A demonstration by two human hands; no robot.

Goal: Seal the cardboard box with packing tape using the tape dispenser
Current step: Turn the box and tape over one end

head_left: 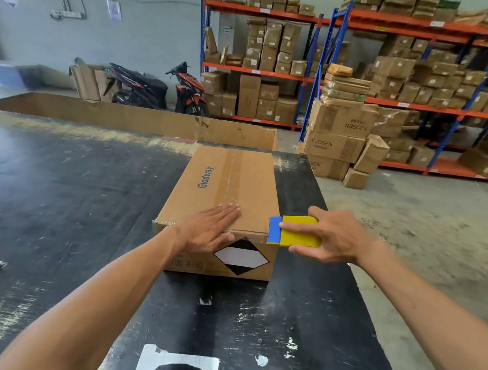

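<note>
Pressing flat and open on the box's (pixel 225 189) near top edge, the left hand (pixel 208 232) has its thumb over the front face. The right hand (pixel 332 235) grips the dispenser (pixel 294 231) just beside the box's right near corner. The box sits near the surface's (pixel 60 199) right edge; bare surface lies left.

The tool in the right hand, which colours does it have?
Yellow with a blue end, seen in the head view.

Taped cardboard box (pixel 230 189), yellow-blue tape dispenser (pixel 297 231)
</note>
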